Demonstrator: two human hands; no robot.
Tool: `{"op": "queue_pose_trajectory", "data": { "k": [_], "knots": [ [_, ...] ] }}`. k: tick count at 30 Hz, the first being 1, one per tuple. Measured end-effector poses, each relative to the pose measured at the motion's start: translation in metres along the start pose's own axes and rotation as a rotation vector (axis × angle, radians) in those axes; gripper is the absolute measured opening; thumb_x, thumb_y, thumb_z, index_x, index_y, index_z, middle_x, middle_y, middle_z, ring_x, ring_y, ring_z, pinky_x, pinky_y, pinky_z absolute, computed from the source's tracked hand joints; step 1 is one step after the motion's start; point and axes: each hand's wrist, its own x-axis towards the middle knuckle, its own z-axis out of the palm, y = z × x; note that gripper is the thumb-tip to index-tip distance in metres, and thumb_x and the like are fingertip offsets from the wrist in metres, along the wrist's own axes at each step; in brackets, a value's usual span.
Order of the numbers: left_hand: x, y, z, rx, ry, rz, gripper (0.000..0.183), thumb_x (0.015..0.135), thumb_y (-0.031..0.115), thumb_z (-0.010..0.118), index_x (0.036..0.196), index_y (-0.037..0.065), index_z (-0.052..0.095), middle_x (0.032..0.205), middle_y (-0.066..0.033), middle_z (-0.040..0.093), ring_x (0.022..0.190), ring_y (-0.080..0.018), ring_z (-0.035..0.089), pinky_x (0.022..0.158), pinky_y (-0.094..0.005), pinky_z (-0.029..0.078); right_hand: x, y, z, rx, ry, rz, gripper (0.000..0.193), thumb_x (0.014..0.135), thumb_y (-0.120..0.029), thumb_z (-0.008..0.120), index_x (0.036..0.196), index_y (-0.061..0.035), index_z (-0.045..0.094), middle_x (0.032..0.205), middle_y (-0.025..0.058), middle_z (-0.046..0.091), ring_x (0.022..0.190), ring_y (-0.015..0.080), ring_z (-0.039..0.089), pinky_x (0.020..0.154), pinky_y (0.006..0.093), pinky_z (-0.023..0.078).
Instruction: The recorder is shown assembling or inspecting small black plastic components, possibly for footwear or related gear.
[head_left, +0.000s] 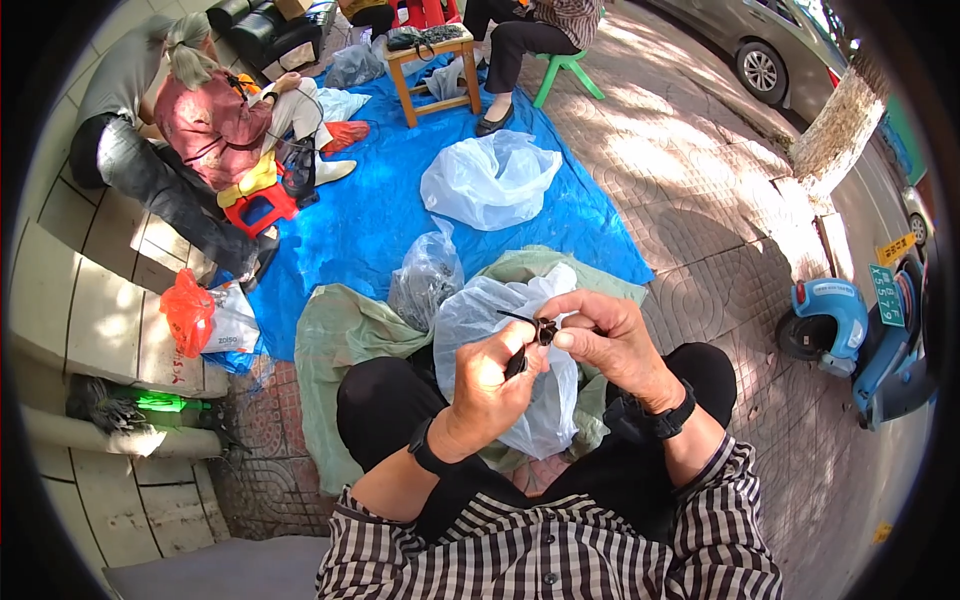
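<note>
My left hand (pixel 490 378) and my right hand (pixel 618 350) meet in front of me, above my lap. Both are closed, with the fingertips pinching a small dark piece (pixel 545 331), black and brownish, whose kind I cannot make out. A thin black strip (pixel 515 315) sticks out from it toward the left. Another black bit (pixel 516 362) shows between the fingers of my left hand. Below my hands, a translucent white plastic bag (pixel 545 425) lies spread between my knees, over a pale green woven sack (pixel 345 335).
A clear bag of dark pieces (pixel 427 280) and an open plastic bag (pixel 490 180) lie on the blue tarp (pixel 590 235). Seated people work at the far left and by a wooden stool (pixel 428 62). A blue scooter (pixel 835 320) stands at right; an orange bag (pixel 187 312) at left.
</note>
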Motion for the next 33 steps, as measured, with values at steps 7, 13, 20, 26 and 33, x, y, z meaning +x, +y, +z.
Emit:
{"op": "queue_pose_trajectory", "data": {
  "k": [7,13,20,26,33],
  "knots": [
    [-0.003,-0.002,-0.001,-0.016,-0.034,0.089,0.008,0.08,-0.002,0.059,0.085,0.001,0.054,0.064,-0.0092,0.058,0.052,-0.0173,0.058,0.048,-0.0279,0.043,0.0,0.002,-0.001,0.014,0.0,0.043,0.022,0.087,-0.018,0.063,0.101,-0.0034,0.054,0.061,-0.008,0.051,0.054,-0.0002,0.036,0.048,0.0171,0.025],
    [0.001,0.0,-0.007,0.003,-0.123,0.113,0.014,0.076,-0.006,0.058,0.088,0.001,0.055,0.062,-0.0098,0.055,0.053,-0.022,0.057,0.05,-0.0284,0.043,0.003,0.011,-0.012,0.448,-0.189,0.176,0.017,0.085,-0.016,0.064,0.094,-0.0051,0.054,0.058,-0.0086,0.043,0.048,0.0011,0.03,0.043,0.0187,0.021],
    [0.005,0.008,-0.015,-0.041,-0.267,-0.063,0.006,0.079,-0.001,0.057,0.084,0.002,0.057,0.061,-0.0087,0.053,0.052,-0.0187,0.052,0.05,-0.0279,0.04,-0.002,0.012,-0.005,0.365,-0.015,0.171,0.013,0.084,-0.015,0.065,0.085,-0.0051,0.056,0.061,-0.0067,0.045,0.047,0.0009,0.031,0.042,0.0187,0.019],
    [-0.005,0.008,-0.013,-0.244,-0.336,-0.149,0.004,0.084,0.002,0.055,0.084,-0.001,0.057,0.06,-0.0035,0.051,0.053,-0.0093,0.048,0.05,-0.0251,0.038,-0.001,0.012,-0.005,0.409,-0.005,0.21,0.014,0.085,-0.018,0.064,0.084,-0.0063,0.057,0.066,-0.0025,0.054,0.048,0.0012,0.036,0.042,0.0173,0.022],
    [-0.008,0.003,-0.008,-0.291,-0.28,-0.301,0.01,0.088,0.007,0.051,0.093,0.002,0.057,0.061,0.0003,0.05,0.056,-0.0043,0.044,0.052,-0.0221,0.037,0.007,0.017,-0.011,0.315,0.002,0.187,0.012,0.086,-0.017,0.062,0.089,-0.0061,0.058,0.065,-0.0051,0.05,0.049,0.0011,0.036,0.042,0.0176,0.024]
  ]
}}
